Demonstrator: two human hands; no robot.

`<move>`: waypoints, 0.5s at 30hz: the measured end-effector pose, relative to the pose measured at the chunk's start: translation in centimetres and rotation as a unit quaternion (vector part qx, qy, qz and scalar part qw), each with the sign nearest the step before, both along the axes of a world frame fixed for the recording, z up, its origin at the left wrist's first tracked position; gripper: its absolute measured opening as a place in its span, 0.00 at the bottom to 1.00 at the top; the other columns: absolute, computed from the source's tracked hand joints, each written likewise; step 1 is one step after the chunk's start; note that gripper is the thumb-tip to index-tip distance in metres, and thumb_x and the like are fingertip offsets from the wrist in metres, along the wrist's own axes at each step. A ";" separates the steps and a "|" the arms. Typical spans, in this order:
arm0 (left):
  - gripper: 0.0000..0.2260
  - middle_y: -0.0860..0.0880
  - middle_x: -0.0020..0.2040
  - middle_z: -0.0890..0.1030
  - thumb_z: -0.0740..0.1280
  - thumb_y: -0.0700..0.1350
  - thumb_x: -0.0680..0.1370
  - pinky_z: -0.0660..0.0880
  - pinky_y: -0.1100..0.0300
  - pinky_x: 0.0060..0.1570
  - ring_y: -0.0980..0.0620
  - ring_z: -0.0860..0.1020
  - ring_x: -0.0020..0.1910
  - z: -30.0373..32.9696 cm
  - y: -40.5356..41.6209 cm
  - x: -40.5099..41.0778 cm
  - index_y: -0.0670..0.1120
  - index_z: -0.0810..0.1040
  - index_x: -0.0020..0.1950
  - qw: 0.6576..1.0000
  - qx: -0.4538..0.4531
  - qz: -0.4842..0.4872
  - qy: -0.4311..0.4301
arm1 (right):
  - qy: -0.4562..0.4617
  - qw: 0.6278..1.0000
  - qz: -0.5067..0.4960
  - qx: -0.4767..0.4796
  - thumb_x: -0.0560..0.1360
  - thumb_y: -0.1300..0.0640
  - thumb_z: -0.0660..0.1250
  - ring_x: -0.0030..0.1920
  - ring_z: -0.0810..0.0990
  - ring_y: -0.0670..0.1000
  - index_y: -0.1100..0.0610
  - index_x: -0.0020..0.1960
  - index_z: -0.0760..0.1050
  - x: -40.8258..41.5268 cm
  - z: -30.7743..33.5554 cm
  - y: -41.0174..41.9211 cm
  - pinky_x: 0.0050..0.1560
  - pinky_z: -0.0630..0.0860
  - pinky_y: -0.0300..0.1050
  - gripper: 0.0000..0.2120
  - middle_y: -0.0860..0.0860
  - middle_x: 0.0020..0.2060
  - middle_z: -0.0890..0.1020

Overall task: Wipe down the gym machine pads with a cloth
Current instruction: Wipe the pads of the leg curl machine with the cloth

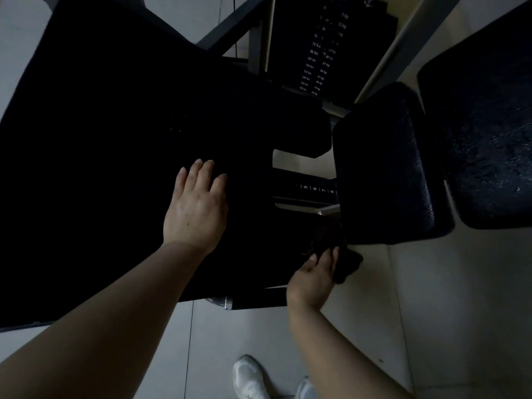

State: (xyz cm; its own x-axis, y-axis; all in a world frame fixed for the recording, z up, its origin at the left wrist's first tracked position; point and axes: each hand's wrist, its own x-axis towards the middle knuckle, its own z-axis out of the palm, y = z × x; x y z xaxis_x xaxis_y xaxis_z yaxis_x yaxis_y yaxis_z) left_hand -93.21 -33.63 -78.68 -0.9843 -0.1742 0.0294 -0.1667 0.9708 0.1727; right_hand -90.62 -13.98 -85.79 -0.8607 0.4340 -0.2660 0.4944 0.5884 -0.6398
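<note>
A large black seat pad (115, 145) fills the left and middle of the head view. My left hand (195, 205) rests flat on it with fingers straight. My right hand (313, 277) grips a dark cloth (345, 263) bunched at the pad's lower right corner, beside the front edge of a smaller black pad (383, 168). Much of the cloth blends into the dark pad. A third black pad (489, 125) lies at the far right.
The weight stack (319, 53) with white number labels stands at the top, between grey frame bars. A numbered adjustment bar (313, 188) sits between the pads. Pale tiled floor (446, 312) spreads below and right. My white shoes (250, 378) show at the bottom.
</note>
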 end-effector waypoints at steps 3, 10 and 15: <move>0.27 0.38 0.72 0.66 0.44 0.53 0.79 0.50 0.46 0.75 0.41 0.58 0.75 0.0 0.0 0.0 0.41 0.71 0.69 1.000 0.001 0.004 0.004 | 0.001 0.998 -0.048 -0.048 0.82 0.61 0.53 0.74 0.59 0.56 0.65 0.73 0.61 1.2 0.9 -1.4 0.68 0.59 0.39 0.21 0.54 0.76 0.56; 0.27 0.38 0.72 0.66 0.44 0.52 0.79 0.49 0.46 0.75 0.40 0.58 0.75 0.1 0.1 0.1 0.41 0.71 0.69 1.000 0.012 0.004 0.011 | -0.005 0.987 -0.092 -0.131 0.81 0.65 0.53 0.77 0.51 0.54 0.67 0.74 0.55 4.0 1.5 -4.8 0.55 0.42 0.14 0.23 0.56 0.77 0.50; 0.22 0.38 0.72 0.66 0.50 0.48 0.81 0.49 0.46 0.75 0.40 0.58 0.75 0.0 0.0 0.2 0.40 0.71 0.69 1.000 0.019 0.006 0.011 | -0.002 0.983 -0.071 -0.168 0.81 0.65 0.53 0.76 0.46 0.49 0.66 0.75 0.52 5.3 1.8 -6.8 0.54 0.41 0.14 0.24 0.54 0.77 0.46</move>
State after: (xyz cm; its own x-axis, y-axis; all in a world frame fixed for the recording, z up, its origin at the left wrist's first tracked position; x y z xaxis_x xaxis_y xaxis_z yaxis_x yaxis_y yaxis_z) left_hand -93.02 -33.58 -78.66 -0.9813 -0.1874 0.0434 -0.1741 0.9614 0.2132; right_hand -85.35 -20.74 -84.04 -0.7962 0.4369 -0.4185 0.5594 0.2681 -0.7843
